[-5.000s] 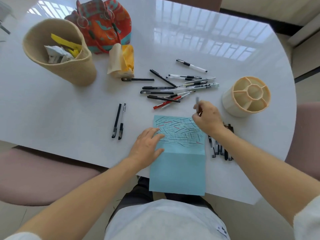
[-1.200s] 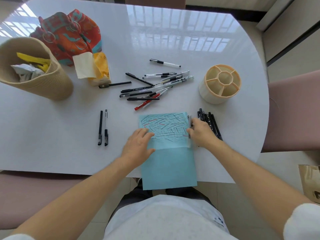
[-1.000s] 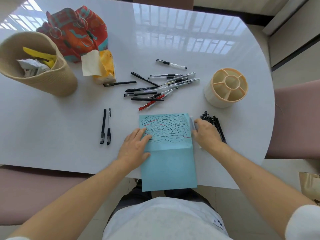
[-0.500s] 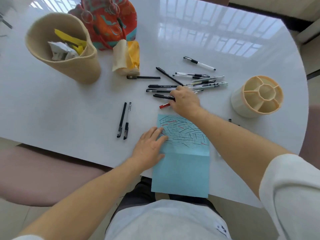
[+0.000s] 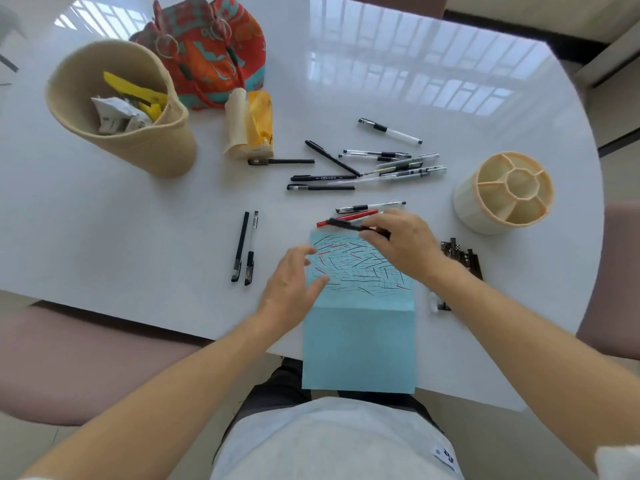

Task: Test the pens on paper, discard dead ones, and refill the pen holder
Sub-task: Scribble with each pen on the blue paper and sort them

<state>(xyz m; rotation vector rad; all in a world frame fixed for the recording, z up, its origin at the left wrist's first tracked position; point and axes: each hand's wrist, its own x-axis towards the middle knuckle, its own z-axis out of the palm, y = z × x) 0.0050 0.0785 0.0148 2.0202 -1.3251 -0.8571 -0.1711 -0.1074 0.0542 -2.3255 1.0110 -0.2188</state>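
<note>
At the far edge of the paper (image 5: 360, 306), the right hand (image 5: 405, 244) is pinching a black pen (image 5: 349, 225) while the left hand (image 5: 294, 282), fingers spread, is pinning the sheet; ideally the tip is drawn firmly across an unmarked patch.

Nothing is reading clearly: white print on a black pen (image 5: 323, 177), beyond the fingers (image 5: 375, 226), is staying too blurred.
</note>
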